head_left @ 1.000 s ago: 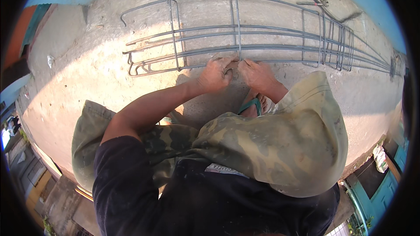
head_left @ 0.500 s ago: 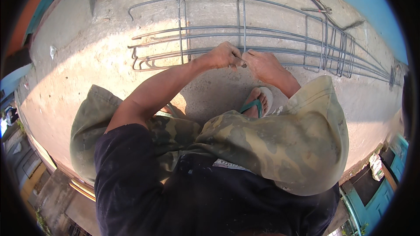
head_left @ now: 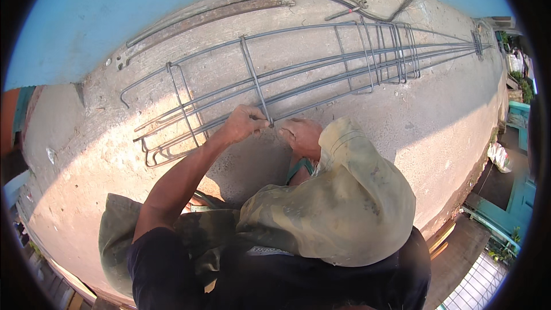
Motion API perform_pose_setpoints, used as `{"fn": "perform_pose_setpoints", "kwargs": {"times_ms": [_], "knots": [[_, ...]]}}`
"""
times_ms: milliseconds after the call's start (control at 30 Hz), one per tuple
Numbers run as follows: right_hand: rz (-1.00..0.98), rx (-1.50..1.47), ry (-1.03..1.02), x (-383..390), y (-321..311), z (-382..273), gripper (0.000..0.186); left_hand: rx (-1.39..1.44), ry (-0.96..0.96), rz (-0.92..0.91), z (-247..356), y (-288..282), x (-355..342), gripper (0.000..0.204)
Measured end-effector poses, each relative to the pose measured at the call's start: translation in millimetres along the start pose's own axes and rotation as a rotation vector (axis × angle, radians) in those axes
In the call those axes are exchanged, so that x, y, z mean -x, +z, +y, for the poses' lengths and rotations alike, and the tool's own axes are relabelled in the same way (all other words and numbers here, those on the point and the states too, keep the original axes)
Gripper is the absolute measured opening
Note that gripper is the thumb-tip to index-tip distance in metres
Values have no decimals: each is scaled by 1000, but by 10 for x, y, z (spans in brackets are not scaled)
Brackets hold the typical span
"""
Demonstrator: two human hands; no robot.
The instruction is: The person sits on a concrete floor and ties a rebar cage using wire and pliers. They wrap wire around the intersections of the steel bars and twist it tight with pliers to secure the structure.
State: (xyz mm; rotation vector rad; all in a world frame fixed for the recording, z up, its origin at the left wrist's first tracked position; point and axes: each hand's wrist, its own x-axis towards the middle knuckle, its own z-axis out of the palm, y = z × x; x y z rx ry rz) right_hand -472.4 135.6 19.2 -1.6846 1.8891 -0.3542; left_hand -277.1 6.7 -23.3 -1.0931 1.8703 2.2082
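Note:
A long cage of steel reinforcing bars point(head_left: 218, 96) with square stirrups lies on the concrete ground before me. My left hand point(head_left: 245, 121) is closed at the near lower corner of one stirrup point(head_left: 252, 72), thumb and fingertips pinched against the steel there. Just to the right of that corner, slightly apart from it, is my right hand point(head_left: 302, 136). Its fingers are curled in; anything thin between them is too small to make out. My knee in camouflage trousers point(head_left: 350, 195) stands close below the right hand and hides its wrist.
Beyond the cage lie a rusty metal bar point(head_left: 212, 20) and pliers-like cutters point(head_left: 359, 6) near dark cable or wire. Several stirrups point(head_left: 396, 51) are bunched toward the cage's right part. A teal structure point(head_left: 519, 155) stands at the right, beside a white sack point(head_left: 499, 158).
The view has turned, so the cage now slants up to the right. My right hand has drawn a little away from the stirrup corner; the left stays at it.

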Motion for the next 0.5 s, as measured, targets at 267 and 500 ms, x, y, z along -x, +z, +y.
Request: {"fn": "perform_pose_setpoints", "kwargs": {"times_ms": [267, 500], "knots": [[641, 402, 271, -1862, -1689, 1837, 21, 25, -144, -52, 127, -31, -54, 22], [308, 614, 654, -2702, -1537, 2339, 41, 28, -209, -237, 182, -82, -137, 45]]}}
